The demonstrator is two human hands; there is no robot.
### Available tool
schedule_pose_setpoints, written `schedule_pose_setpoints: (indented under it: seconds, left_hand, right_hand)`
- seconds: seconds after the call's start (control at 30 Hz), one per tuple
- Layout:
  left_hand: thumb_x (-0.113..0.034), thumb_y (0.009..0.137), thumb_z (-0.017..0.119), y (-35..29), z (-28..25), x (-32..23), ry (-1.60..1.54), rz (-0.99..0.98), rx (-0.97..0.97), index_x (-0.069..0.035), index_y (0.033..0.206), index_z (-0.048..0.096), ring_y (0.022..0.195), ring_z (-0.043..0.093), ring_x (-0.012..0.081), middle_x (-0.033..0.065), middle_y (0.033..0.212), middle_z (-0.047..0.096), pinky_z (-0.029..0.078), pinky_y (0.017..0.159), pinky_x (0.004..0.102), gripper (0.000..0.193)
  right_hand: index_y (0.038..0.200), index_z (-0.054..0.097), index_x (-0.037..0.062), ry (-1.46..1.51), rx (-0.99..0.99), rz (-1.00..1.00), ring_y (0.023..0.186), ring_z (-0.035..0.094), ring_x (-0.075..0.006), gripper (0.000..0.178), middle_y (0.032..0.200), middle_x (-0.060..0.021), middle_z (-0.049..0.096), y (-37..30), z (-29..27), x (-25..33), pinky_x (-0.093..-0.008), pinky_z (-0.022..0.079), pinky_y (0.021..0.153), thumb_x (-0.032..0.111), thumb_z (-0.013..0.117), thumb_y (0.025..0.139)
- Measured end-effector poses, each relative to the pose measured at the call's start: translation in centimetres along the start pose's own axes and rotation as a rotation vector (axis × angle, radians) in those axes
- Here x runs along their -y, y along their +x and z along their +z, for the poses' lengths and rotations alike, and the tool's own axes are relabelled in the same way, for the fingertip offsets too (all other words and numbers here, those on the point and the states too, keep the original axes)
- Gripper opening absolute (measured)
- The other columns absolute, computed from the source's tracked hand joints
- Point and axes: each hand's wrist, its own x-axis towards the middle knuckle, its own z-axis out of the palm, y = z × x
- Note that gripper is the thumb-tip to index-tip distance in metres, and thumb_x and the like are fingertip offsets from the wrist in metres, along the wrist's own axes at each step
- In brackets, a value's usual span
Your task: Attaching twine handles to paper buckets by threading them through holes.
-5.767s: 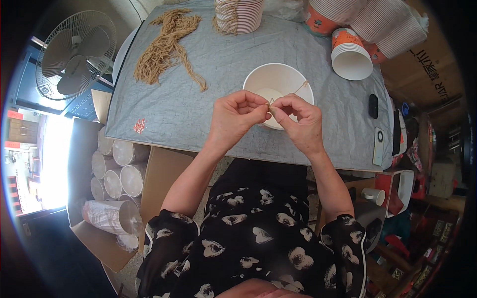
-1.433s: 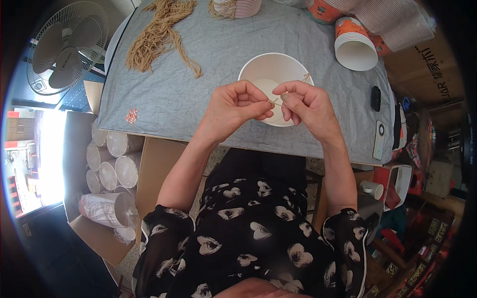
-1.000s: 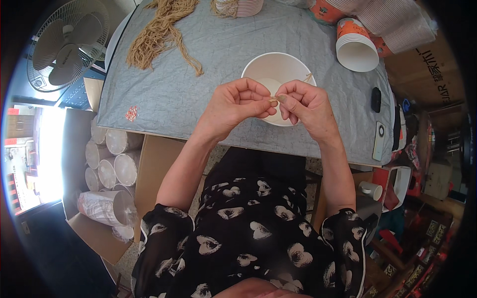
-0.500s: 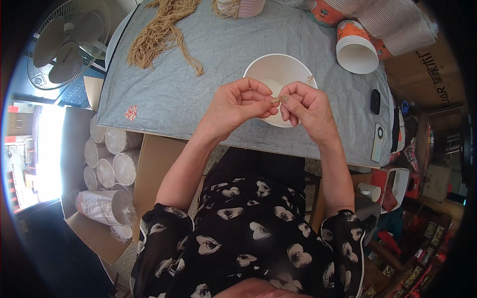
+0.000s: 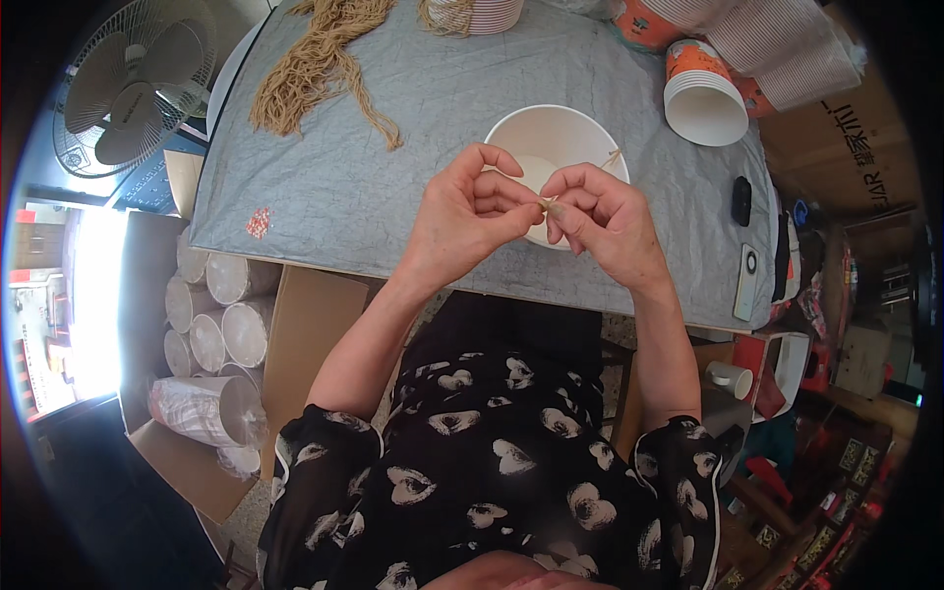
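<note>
Seemingly, the work was unfinished: one cord end point(image 5: 615, 157) already sat at the tub point(image 5: 551, 128)'s rim, but left hand point(image 5: 460, 214) and right hand point(image 5: 612, 224) pinched a cord point(image 5: 547, 206) between narrow-set fingers, above the tub. One tub stood singly on the counter point(image 5: 433, 88), with one bundle point(image 5: 315, 79) and one phone point(image 5: 747, 282).

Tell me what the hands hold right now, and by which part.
The left hand and right hand pinch a thin tan cord; whether at its end or mid-length cannot be told, as fingers cover most of it.
</note>
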Motion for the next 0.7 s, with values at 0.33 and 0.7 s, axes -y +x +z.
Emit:
schedule_pose_setpoints:
  seconds: [0.33, 0.7]
  left_hand:
    - [0.0, 0.087, 0.076, -0.24, 0.17, 0.08, 0.069, 0.007, -0.04, -0.003, 0.111, 0.051, 0.088, 0.072, 0.0125, 0.0101, 0.094, 0.074, 0.058, 0.077, 0.0233, 0.034]
    - [0.001, 0.086, 0.075, -0.11, 0.31, 0.37, -0.014, 0.031, -0.066, -0.002, 0.104, 0.051, 0.082, 0.072, 0.0115, 0.0106, 0.088, 0.074, 0.058, 0.072, 0.0242, 0.03]
  right_hand:
    - [0.102, 0.06, 0.0015, -0.041, 0.003, 0.032, 0.073, 0.061, -0.0049, 0.006, 0.08, -0.001, 0.067, -0.06, 0.28, -0.08, -0.0199, 0.044, 0.058, 0.004, 0.061, 0.097]
    - [0.106, 0.059, 0.0008, 0.034, -0.073, -0.012, 0.058, 0.051, -0.0029, 0.009, 0.075, -0.0038, 0.066, 0.01, -0.12, -0.03, -0.0178, 0.04, 0.052, 0.005, 0.059, 0.098]
